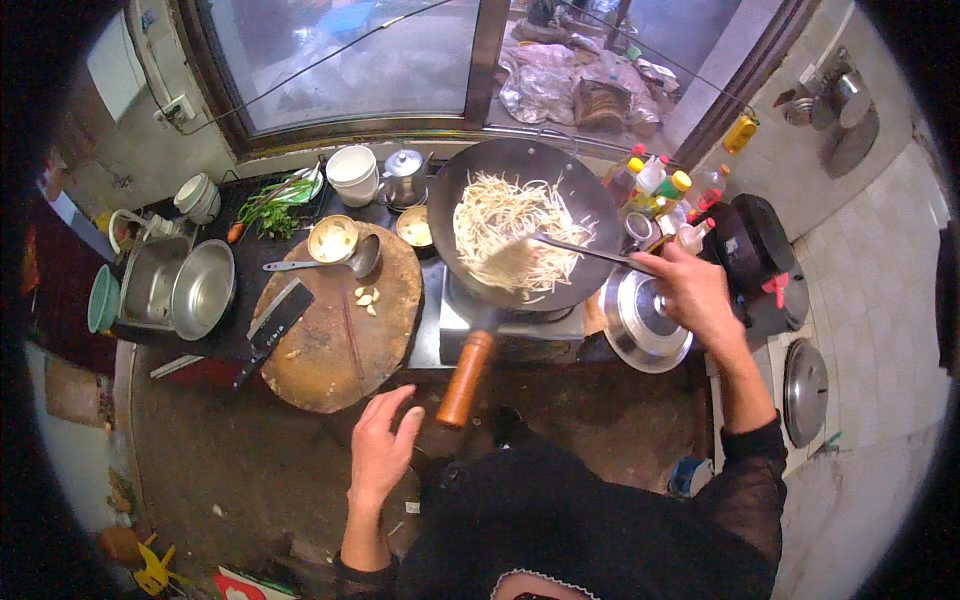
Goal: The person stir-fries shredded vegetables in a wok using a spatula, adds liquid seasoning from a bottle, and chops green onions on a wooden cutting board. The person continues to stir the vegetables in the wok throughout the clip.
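My right hand (686,289) grips the dark handle of a metal spatula (581,247), whose blurred blade is among pale, thin strips of food (517,225) in a dark wok (450,187). The wok sits over a stove (517,337), its wooden handle (465,379) pointing towards me. My left hand (382,442) holds nothing, thumb and fingers apart, left of that handle and near the lower edge of a round wooden chopping board (322,375). On the board lie a cleaver (281,319), peeled garlic cloves (366,298), a metal ladle (366,257), chopsticks (352,337) and a small bowl (332,240).
Right of the wok stand several sauce bottles (673,187) and a round metal lid (645,356). A metal basin (202,289) overlaps the sink (150,281) at the left. Behind the board are green herbs (274,217), a white tub (352,176) and a metal kettle (405,180).
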Demonstrator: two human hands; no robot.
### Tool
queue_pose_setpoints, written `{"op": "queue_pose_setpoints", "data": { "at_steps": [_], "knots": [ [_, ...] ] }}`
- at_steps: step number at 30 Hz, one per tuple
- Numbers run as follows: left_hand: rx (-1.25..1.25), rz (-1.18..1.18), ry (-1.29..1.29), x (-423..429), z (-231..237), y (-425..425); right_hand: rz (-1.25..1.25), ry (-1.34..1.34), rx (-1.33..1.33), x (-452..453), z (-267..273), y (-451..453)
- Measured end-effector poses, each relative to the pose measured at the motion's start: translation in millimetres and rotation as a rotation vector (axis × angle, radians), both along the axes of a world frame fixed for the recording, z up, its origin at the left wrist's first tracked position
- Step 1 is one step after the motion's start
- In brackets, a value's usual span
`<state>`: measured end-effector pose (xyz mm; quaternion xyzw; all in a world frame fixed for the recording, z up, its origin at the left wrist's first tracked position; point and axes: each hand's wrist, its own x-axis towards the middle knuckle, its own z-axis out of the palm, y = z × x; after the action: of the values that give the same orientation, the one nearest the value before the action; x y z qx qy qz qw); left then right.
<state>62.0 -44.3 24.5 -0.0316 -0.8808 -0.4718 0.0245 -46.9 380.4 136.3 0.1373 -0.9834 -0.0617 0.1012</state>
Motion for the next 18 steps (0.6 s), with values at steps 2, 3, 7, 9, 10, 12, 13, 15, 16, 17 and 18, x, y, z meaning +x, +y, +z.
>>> {"op": "queue_pose_setpoints", "data": {
  "at_steps": [2,3,7,9,10,12,13,15,16,17,18],
  "knots": [
    [0.049,0.084,-0.097,11.0,-8.2,-39.2,-0.1,0.016,0.025,30.6,26.3,-4.9],
    [-0.031,0.104,-0.071,12.8,-13.8,-57.9,-0.093,0.061,0.033,41.6,34.5,-9.0],
    [-0.028,0.103,-0.05,11.6,-36.5,-106.1,-0.23,0.012,0.095,44.5,14.7,-40.9],
    [0.013,0.078,-0.055,4.0,-45.3,-116.5,-0.237,0.087,0.065,26.7,-22.6,-61.4],
    [-0.018,0.036,-0.034,0.6,-48.7,-119.6,-0.229,0.155,0.048,19.2,-42.9,-69.9],
    [-0.069,0.016,-0.005,-6.7,-55.5,-124.4,-0.316,0.185,0.042,8.3,-78.2,-76.9],
    [-0.096,0.032,0.0,-10.0,-58.4,-127.4,-0.332,0.162,0.021,5.1,-91.7,-76.0],
    [-0.17,0.076,-0.014,-12.9,-63.0,-138.3,-0.314,0.185,-0.102,2.1,-113.5,-72.0],
    [-0.222,0.105,-0.025,-12.9,-64.9,-146.2,-0.326,0.182,-0.127,3.0,-121.8,-70.2],
    [-0.267,0.144,-0.009,-13.4,-65.9,-156.8,-0.354,0.13,-0.151,5.6,-125.4,-67.7],
    [-0.307,0.18,-0.042,-13.5,-67.7,-166.9,-0.389,0.023,-0.181,6.8,-128.1,-67.0]
  ]
}}
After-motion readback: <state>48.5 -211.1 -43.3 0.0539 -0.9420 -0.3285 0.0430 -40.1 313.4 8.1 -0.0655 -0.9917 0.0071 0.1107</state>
